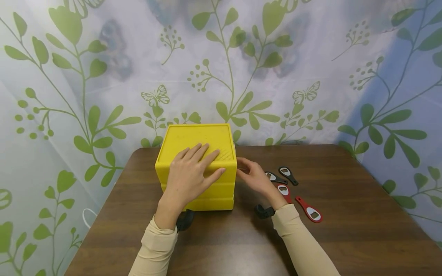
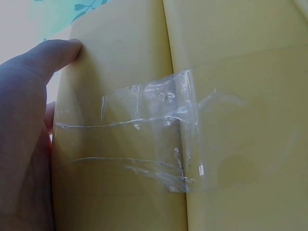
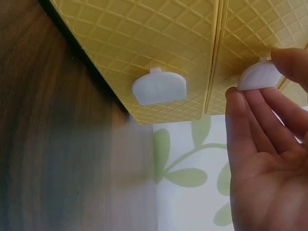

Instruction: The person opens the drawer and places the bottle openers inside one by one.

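Observation:
A yellow drawer box (image 1: 197, 138) stands on the table, its ridged side towards me. My left hand (image 1: 191, 174) lies over its top near edge, fingers spread and fairly straight. In the left wrist view, the thumb touches the yellow wall, and clear tape (image 2: 144, 139) spans a seam there. At the box's right side is my right hand (image 1: 254, 177). The right wrist view shows that hand (image 3: 269, 144) pinching a white drawer handle (image 3: 260, 76) between thumb and fingers. A second white handle (image 3: 160, 88) sits on the neighbouring drawer front, which has a diamond pattern.
Right of the box lie two black bottle openers (image 1: 288, 175) and two red bottle openers (image 1: 312, 213), one partly behind the right wrist. The brown wooden table (image 1: 345, 184) reaches back to a leaf-patterned curtain (image 1: 138, 76). A white cable (image 1: 89, 214) shows at the left edge.

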Action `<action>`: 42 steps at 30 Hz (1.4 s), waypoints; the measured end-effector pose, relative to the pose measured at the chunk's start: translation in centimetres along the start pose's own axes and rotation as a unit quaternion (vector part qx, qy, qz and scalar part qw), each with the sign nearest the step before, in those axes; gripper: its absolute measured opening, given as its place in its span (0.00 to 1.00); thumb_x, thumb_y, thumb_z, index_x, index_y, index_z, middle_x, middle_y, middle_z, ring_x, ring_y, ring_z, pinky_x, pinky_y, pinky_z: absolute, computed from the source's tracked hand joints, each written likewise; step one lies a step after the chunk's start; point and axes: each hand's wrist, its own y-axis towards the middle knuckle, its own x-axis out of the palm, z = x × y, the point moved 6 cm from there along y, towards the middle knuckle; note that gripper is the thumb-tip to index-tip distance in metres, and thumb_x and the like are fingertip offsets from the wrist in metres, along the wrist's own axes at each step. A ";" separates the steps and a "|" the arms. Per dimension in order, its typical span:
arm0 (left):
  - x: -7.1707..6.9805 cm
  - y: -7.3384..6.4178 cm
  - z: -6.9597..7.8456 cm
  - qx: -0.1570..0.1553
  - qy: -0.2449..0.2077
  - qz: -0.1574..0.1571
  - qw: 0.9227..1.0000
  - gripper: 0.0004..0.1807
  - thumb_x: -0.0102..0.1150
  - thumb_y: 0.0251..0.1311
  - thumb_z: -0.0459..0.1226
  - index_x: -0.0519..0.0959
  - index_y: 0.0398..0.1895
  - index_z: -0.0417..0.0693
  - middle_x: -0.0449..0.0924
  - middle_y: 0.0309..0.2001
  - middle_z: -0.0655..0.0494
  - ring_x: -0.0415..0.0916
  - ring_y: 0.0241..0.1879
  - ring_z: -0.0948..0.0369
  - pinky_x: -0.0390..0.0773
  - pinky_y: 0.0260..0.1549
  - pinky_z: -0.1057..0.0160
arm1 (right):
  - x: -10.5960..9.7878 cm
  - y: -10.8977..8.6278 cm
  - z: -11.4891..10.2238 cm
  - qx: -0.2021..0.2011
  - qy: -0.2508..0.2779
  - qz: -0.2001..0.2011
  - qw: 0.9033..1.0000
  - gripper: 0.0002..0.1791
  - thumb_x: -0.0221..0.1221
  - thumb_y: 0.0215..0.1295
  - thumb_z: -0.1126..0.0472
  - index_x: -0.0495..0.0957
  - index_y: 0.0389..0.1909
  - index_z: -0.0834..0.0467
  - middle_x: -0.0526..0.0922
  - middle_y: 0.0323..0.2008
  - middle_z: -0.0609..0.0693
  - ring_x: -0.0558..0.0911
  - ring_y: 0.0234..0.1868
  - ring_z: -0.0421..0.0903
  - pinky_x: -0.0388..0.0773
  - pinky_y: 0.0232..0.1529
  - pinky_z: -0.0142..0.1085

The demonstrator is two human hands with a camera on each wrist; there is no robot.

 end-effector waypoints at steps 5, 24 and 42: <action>0.0 0.1 -0.1 -0.002 -0.002 -0.001 1.000 0.29 0.56 0.68 0.63 0.82 0.65 0.62 0.80 0.66 0.49 0.77 0.66 0.49 0.76 0.64 0.45 | -0.1 0.0 -0.2 0.006 0.006 -0.003 1.000 0.25 0.60 0.76 0.55 0.74 0.70 0.56 0.81 0.63 0.54 0.81 0.65 0.52 0.78 0.65 0.50; 0.0 0.2 0.0 0.003 -0.004 0.004 1.000 0.29 0.56 0.68 0.63 0.82 0.65 0.62 0.80 0.66 0.48 0.77 0.66 0.49 0.76 0.64 0.45 | -1.2 -0.4 0.6 0.008 -0.005 -0.005 1.000 0.25 0.60 0.76 0.52 0.74 0.71 0.50 0.81 0.64 0.50 0.82 0.63 0.50 0.80 0.63 0.50; -0.1 0.1 -0.2 0.002 -0.004 0.009 1.000 0.29 0.56 0.68 0.64 0.82 0.65 0.62 0.81 0.65 0.48 0.78 0.65 0.49 0.77 0.63 0.46 | -4.1 -1.2 1.9 0.044 -0.002 0.012 0.999 0.20 0.61 0.75 0.57 0.78 0.66 0.52 0.83 0.60 0.53 0.83 0.59 0.52 0.81 0.61 0.52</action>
